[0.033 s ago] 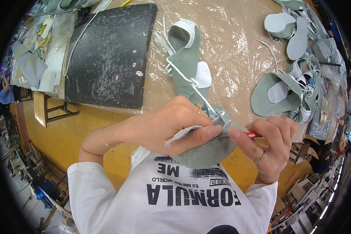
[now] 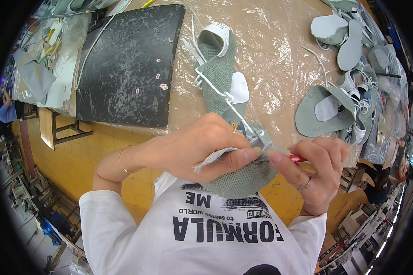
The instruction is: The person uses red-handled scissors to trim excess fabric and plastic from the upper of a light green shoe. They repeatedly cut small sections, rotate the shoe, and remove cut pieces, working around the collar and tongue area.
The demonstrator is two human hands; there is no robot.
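Grey-green mesh shoe upper (image 2: 241,183) sits between the two hands, at the worktop's (image 2: 270,68) near edge. The left hand (image 2: 199,144) has its grip clamped on it, thumb on top, probably to steady the limp mesh. The right hand (image 2: 319,165) pinches a slim red-handled tool (image 2: 298,158), likely held short for control; its tip is hard to make out.

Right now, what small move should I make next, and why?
Perhaps ease the red tool slightly away from the left hand, which pinches the shoe: the right hand holds the tool very close to those fingers, and its tip can't be made out.
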